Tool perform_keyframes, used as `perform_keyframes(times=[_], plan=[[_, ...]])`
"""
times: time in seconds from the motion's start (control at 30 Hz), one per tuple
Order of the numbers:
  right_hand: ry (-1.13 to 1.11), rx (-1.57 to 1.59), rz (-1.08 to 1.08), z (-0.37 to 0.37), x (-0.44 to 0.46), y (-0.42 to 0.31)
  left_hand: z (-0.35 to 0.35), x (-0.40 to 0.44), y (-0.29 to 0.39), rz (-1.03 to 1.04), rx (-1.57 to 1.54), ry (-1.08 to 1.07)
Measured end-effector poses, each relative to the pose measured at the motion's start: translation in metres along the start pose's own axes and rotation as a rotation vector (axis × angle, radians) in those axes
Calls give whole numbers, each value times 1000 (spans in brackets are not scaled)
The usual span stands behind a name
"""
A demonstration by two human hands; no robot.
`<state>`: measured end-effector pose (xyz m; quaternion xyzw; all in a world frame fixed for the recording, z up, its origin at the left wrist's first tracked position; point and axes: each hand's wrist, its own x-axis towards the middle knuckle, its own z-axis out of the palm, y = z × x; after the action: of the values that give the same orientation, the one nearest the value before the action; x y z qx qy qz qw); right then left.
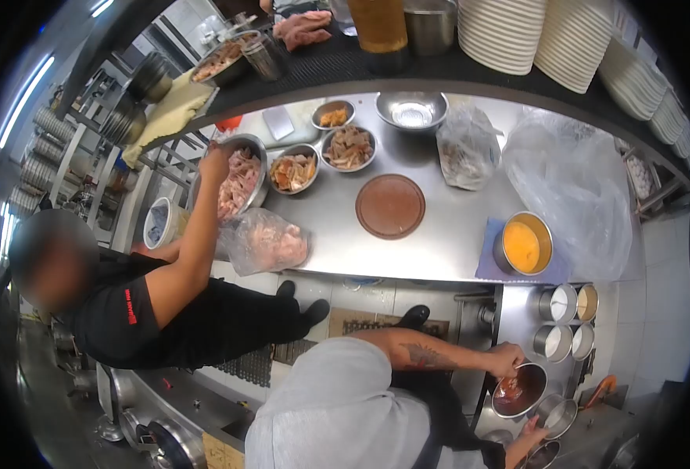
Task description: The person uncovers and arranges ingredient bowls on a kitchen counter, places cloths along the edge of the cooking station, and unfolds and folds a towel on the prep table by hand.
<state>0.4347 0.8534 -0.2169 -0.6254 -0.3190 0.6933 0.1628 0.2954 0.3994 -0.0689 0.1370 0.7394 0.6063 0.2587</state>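
My left hand (506,359) is closed at the rim of a steel bowl (534,395) with dark red sauce in it. A thin shape runs down from its fingers into the sauce, too blurred to name. Below, my right hand (528,434) grips the side of a round metal container (561,408) beside the bowl. Several small metal pots (553,342) with white and tan contents stand just beyond. A pot of yellow liquid (522,245) rests on a blue cloth (489,256) on the steel worktable (325,234).
At left a co-worker (145,305) in black reaches into a large bowl of raw meat (240,180). A bag of meat (267,244), bowls of cut food (349,148), a brown round board (390,205) and plastic bags (568,187) lie on the worktable. Stacked plates (501,35) line the shelf above.
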Motion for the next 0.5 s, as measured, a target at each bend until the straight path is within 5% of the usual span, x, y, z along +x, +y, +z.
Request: perform_keyframes(times=[0.13, 0.2, 0.33, 0.5], plan=[[-152, -242, -3, 0, -28, 23, 15, 12, -15, -42, 1, -60], [-275, -244, -37, 4, -53, 26, 26, 8, -22, 213, 41, 107], [-336, -5, -25, -11, -126, 53, 25, 5, -20, -192, -360, -330], [-278, 341, 5, 3, -129, 34, 44, 13, -7, -162, -170, -284]])
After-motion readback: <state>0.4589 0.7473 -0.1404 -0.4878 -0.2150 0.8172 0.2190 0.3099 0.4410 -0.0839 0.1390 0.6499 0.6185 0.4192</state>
